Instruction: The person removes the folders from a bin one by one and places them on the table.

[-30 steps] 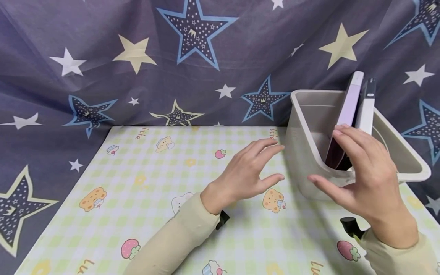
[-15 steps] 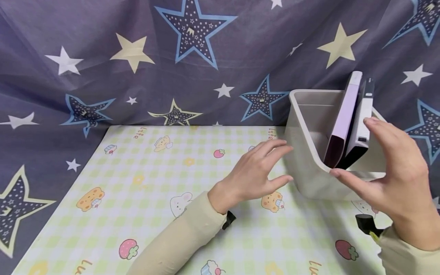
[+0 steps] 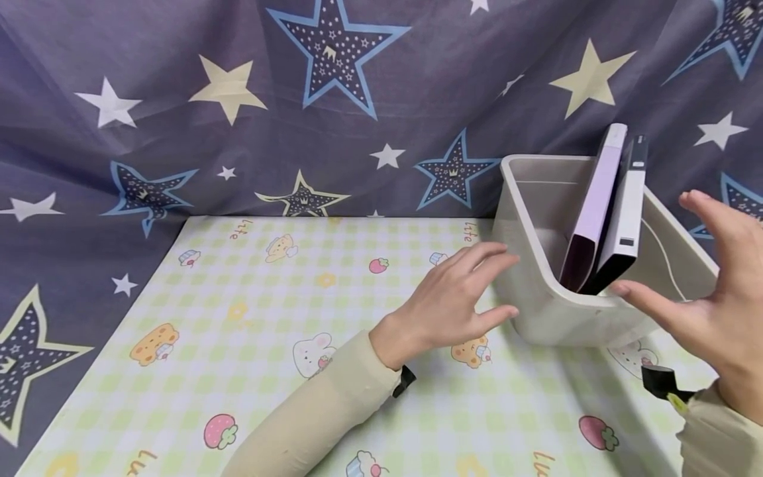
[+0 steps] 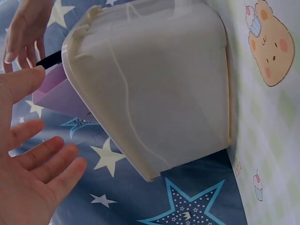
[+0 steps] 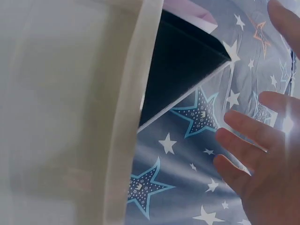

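Two slim boxes lean side by side in a light grey plastic bin point(image 3: 539, 265), their tops above its rim. The left one point(image 3: 596, 192) is pale purple with a dark near end. Beside it is a black box point(image 3: 627, 209) with a white edge. My right hand point(image 3: 724, 298) holds nothing, fingers spread, at the bin's near right corner. In the right wrist view, its fingers are apart from the black box point(image 5: 187, 70). My left hand point(image 3: 456, 301) hovers just left of the bin with fingers extended. Nothing is in its palm point(image 4: 28, 187) in the left wrist view.
A green-and-white checked cloth with cartoon prints covers the table point(image 3: 286, 291). Behind it hangs a dark curtain point(image 3: 357, 146) printed with stars. A thin pale cord point(image 3: 664, 255) lies along the bin's inner right side.
My right hand has drawn away rightward from the boxes, leaving the black one uncovered and leaning against the purple one. My left hand has drifted slightly right towards the bin.
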`<state>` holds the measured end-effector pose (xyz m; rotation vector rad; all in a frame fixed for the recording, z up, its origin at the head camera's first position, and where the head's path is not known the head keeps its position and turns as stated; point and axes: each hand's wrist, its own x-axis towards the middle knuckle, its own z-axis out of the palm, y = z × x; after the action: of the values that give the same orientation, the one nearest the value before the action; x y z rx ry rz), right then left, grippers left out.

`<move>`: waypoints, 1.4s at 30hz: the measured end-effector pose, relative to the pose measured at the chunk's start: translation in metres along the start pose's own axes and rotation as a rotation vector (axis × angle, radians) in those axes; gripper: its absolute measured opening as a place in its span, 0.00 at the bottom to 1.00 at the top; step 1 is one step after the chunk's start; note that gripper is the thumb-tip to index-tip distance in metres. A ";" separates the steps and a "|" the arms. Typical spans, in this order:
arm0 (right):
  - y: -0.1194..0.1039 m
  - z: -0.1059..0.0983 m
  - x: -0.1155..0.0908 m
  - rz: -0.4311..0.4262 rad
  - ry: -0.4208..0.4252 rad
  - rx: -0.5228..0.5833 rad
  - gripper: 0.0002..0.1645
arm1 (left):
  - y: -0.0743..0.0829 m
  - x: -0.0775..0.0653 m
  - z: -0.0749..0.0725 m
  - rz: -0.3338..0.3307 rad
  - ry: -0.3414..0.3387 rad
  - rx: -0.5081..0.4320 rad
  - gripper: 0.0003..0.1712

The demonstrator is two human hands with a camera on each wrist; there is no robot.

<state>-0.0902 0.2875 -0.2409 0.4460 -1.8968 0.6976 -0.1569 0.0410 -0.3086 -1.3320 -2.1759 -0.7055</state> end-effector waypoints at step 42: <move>0.082 -0.049 -0.019 0.356 -0.346 -0.114 0.58 | 0.017 0.047 0.010 -0.015 0.029 -0.093 0.33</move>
<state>-0.0966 0.3818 -0.2655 0.1616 -2.3642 0.7736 -0.1618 0.0847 -0.2827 -1.3447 -2.1556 -0.8358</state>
